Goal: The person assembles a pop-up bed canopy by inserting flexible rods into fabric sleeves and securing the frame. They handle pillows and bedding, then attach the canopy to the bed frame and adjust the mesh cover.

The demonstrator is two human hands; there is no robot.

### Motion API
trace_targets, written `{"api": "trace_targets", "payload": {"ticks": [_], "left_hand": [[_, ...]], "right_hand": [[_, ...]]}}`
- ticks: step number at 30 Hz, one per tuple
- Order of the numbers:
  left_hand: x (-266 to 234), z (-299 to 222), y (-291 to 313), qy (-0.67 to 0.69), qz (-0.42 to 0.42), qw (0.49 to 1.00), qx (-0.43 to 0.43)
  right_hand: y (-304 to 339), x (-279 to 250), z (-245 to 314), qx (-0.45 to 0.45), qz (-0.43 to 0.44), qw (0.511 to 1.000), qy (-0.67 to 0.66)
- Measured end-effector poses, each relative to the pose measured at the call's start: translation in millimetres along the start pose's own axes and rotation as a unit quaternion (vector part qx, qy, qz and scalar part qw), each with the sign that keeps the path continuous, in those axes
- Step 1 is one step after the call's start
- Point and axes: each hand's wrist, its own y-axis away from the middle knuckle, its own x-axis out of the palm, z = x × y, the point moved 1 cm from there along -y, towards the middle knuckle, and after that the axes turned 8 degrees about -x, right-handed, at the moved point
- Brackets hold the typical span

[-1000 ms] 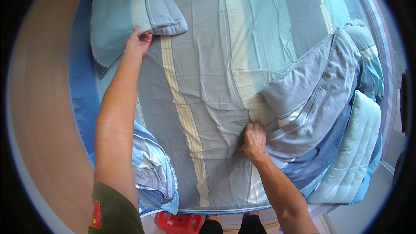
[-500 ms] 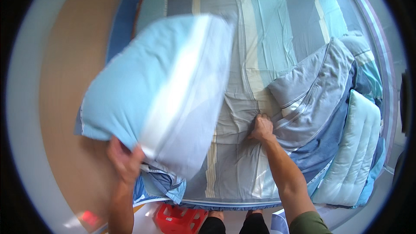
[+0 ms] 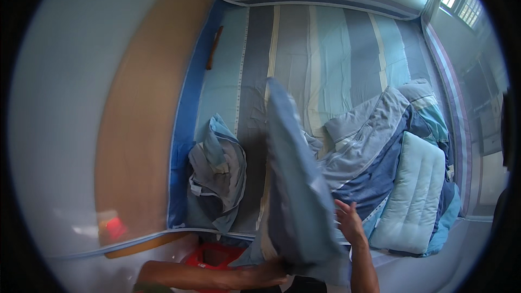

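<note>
A striped pillow (image 3: 301,184) in blue, grey and pale teal stands nearly edge-on above the near part of the bed, smeared by motion. My left hand (image 3: 274,272) grips it by its lower edge; the fingertips are hidden behind the fabric. Close to the pillow's right side is my right hand (image 3: 350,222), with its fingers spread and nothing in them. Under and beyond the pillow stretches a striped bed sheet (image 3: 293,38). The pillow hides part of the sheet.
A crumpled striped cloth (image 3: 220,168) lies at the bed's left. To the right are a bunched quilt (image 3: 363,141) and a pale teal quilted pillow (image 3: 412,195). A brown stick-like object (image 3: 215,48) rests near the far left edge. A red plastic stool (image 3: 214,255) stands below the bed's front.
The pillow has swung right and turned edge-on, carried by my left hand. My right hand has left the sheet, drawn nearer and opened. The view now takes in more of the far wall.
</note>
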Motion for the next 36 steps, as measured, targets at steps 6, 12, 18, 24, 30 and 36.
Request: {"api": "trace_targets", "payload": {"ticks": [6,12,18,24,30,36], "left_hand": [[81,-46,-16,0.189,0.098,0.973,-0.094],[134,-6,13,0.313,0.006,0.85,-0.424],[205,51,6,0.427,-0.053,0.732,-0.528],[230,69,-42,0.489,-0.127,0.663,-0.553],[172,69,-122,0.542,-0.159,0.689,-0.454],[52,123,-236,0.486,-0.282,0.722,-0.404]], "right_hand": [[53,-151,-49,-0.004,-0.043,0.998,-0.035],[89,-194,-72,0.02,-0.102,0.828,0.551],[76,-253,-129,-0.025,-0.223,0.847,0.482],[57,-238,-108,-0.025,-0.341,0.844,0.414],[47,-199,-73,-0.052,-0.245,0.899,0.358],[84,-114,-26,-0.139,-0.099,0.948,0.271]]}}
